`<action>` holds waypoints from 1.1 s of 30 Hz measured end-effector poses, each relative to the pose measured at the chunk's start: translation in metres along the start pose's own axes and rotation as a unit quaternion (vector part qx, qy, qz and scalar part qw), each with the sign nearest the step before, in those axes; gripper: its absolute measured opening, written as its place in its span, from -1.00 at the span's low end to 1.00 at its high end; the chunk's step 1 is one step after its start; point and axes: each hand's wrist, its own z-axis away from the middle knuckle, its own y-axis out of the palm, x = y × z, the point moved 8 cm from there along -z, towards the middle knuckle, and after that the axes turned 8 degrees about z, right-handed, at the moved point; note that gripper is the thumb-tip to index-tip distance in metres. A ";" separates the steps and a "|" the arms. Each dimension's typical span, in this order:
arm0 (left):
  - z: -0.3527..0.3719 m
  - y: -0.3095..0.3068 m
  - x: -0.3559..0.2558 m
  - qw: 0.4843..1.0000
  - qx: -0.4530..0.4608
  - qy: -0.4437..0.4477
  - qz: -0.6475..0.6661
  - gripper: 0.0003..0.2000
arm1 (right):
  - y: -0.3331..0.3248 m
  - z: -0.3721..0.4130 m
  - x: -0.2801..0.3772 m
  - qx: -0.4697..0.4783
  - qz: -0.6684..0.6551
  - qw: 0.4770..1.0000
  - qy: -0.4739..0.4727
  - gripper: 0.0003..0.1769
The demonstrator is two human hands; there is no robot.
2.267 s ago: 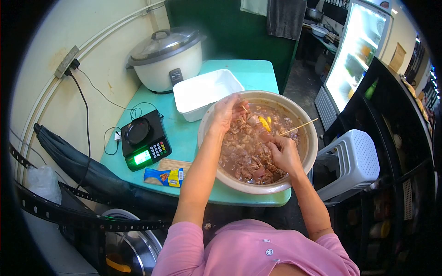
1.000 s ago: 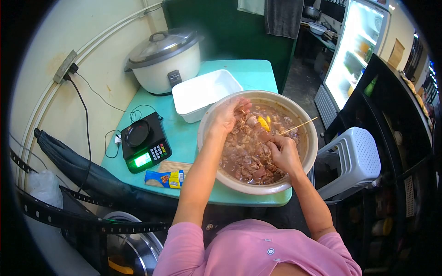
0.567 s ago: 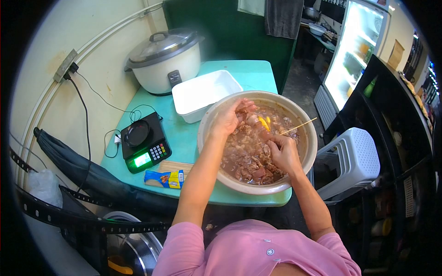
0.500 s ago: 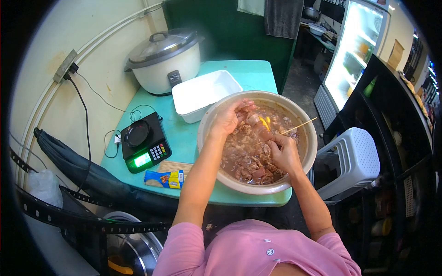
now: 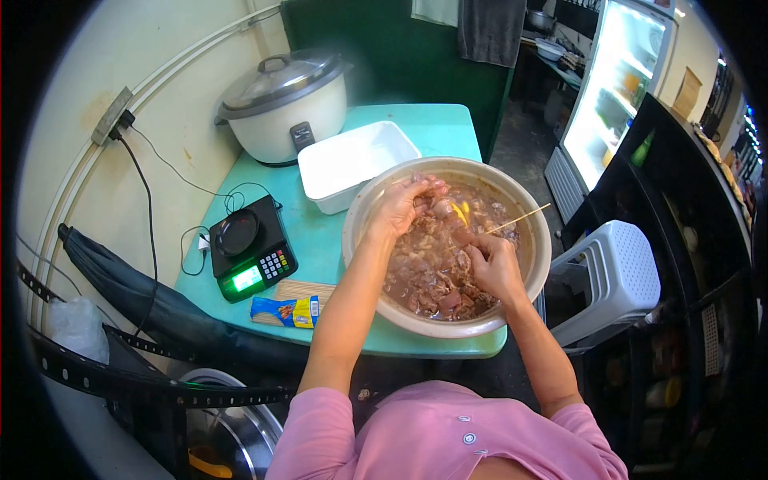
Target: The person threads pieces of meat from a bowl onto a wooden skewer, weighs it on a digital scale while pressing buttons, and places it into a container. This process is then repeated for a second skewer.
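A large round basin (image 5: 538, 276) of raw meat pieces (image 5: 436, 280) in brownish liquid stands at the front right of the turquoise table. Over its upper left part, my left hand (image 5: 406, 202) has its fingers closed on a piece of meat (image 5: 434, 186). My right hand (image 5: 494, 264) is pinched around a thin wooden skewer (image 5: 524, 218), which sticks out toward the right rim. More meat hangs between the two hands, beside some yellow pieces (image 5: 460, 212). The skewer's other end is hidden.
A white tray (image 5: 356, 164) lies behind the basin, with a rice cooker (image 5: 284, 104) at the back left. Left are a lit scale (image 5: 254, 248) and a blue-yellow packet of skewers (image 5: 292, 310). A stool (image 5: 612, 272) and a fridge (image 5: 612, 96) stand right.
My left hand has shifted very slightly, its fingers drawn in a little more around the meat. My right hand and the skewer are nearly where they were.
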 end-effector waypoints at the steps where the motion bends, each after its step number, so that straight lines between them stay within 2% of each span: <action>1: -0.003 0.000 0.000 1.000 0.015 0.008 0.007 -0.82 | -0.001 0.000 0.001 0.002 0.003 1.000 0.003 -0.80; 6: -0.004 -0.003 -0.008 0.996 0.034 0.003 0.086 -0.77 | 0.001 0.001 0.006 0.023 0.019 0.999 0.012 -0.82; 8: 0.000 -0.004 -0.009 0.999 -0.001 0.023 0.033 -0.74 | 0.001 0.001 0.006 0.013 0.015 1.000 0.000 -0.82; 15: -0.002 -0.003 -0.003 0.999 -0.026 0.023 0.016 -0.75 | 0.002 0.001 0.002 0.026 0.011 1.000 0.008 -0.81; 17: -0.006 0.001 0.004 0.999 0.016 0.004 0.041 -0.76 | 0.004 0.001 0.000 0.033 0.016 0.999 0.012 -0.80; 22: -0.007 -0.002 0.004 0.998 0.003 0.000 0.059 -0.75 | 0.005 -0.001 -0.007 -0.001 -0.007 1.000 0.003 -0.81; 24: -0.004 0.001 0.004 0.998 0.005 -0.004 0.069 -0.76 | 0.005 -0.001 -0.010 0.002 -0.004 1.000 0.009 -0.81; 26: 0.001 0.006 0.000 1.000 0.007 0.011 0.014 -0.78 | 0.005 -0.001 -0.010 0.005 0.000 1.000 0.015 -0.81; 33: 0.001 0.009 0.001 0.998 0.045 0.015 0.040 -0.79 | 0.002 0.001 -0.003 0.019 -0.048 0.998 0.047 -0.79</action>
